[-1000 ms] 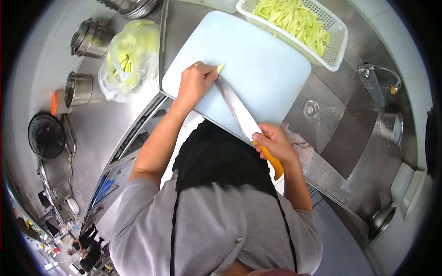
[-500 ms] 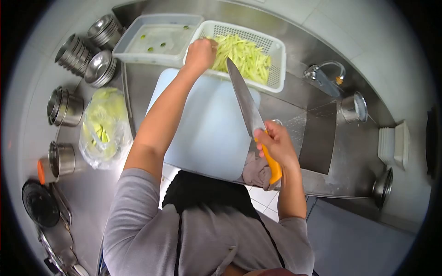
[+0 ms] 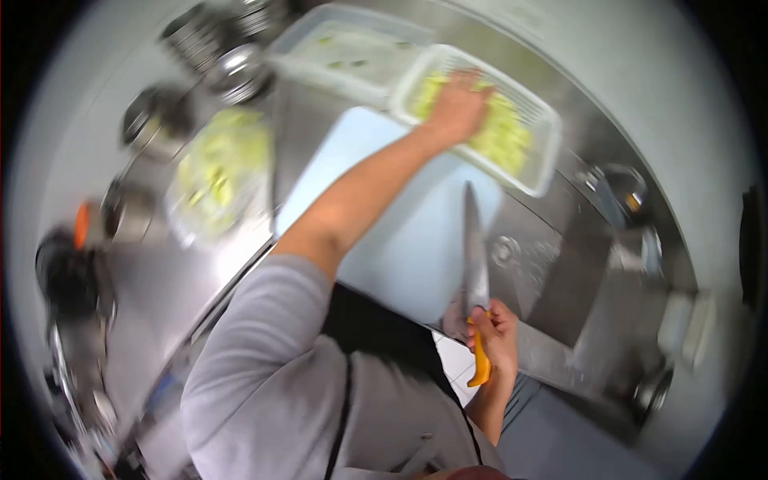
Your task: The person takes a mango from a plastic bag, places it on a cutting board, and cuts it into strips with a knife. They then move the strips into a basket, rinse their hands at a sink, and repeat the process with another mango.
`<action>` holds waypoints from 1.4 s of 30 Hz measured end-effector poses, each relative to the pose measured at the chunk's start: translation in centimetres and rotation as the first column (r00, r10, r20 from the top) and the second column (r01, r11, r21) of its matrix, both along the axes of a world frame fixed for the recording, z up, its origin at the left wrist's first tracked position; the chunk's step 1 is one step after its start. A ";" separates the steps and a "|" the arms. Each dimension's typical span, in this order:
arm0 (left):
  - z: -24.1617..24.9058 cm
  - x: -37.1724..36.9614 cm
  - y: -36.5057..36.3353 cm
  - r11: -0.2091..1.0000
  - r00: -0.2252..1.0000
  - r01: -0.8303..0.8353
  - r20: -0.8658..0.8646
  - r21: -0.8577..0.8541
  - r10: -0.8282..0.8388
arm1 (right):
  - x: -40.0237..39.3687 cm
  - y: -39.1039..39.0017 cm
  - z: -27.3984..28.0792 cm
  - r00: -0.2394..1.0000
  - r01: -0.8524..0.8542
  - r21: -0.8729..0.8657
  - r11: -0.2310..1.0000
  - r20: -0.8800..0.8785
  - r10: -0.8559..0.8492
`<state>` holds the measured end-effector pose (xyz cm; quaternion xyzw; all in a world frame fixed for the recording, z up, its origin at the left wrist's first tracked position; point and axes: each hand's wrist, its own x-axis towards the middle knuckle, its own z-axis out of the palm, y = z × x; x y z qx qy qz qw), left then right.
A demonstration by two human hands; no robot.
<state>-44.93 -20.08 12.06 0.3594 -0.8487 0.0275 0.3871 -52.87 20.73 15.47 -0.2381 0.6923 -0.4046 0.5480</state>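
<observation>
My left hand (image 3: 462, 104) lies on pale green vegetable strips (image 3: 508, 144) in a white perforated basket (image 3: 547, 148), its fingers stretched out though slightly blurred. The yellow handle of a large kitchen knife (image 3: 476, 252) is wrapped in my right hand (image 3: 498, 334). The blade points away from me, over the right edge of a light blue cutting board (image 3: 384, 216). My left forearm crosses above the board.
Left of the basket stands a translucent plastic container (image 3: 344, 60) with a few green bits. A plastic bag of green vegetables (image 3: 220, 172) sits on the left counter, near stacked metal bowls (image 3: 238, 74). A faucet (image 3: 612, 188) is at the right.
My left hand has moved from the basket's left end onto the strips, and its fingers have spread. The knife in my right hand has come down and nearer to me. The view has turned.
</observation>
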 end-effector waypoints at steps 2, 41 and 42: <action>1.9 4.6 2.9 0.993 0.983 0.069 -0.178 0.094 -0.051 | 0.4 -1.3 -0.8 0.994 -0.107 -0.033 0.994 -0.032 0.106; -3.9 54.4 8.5 0.736 0.777 -0.607 0.029 0.301 0.629 | 17.0 -11.3 -3.5 0.283 -0.461 0.134 0.877 -0.915 0.289; -3.6 54.6 7.6 0.735 0.794 -0.576 0.029 0.358 0.608 | 17.3 -11.4 -3.5 0.281 -0.449 0.142 0.882 -0.915 0.290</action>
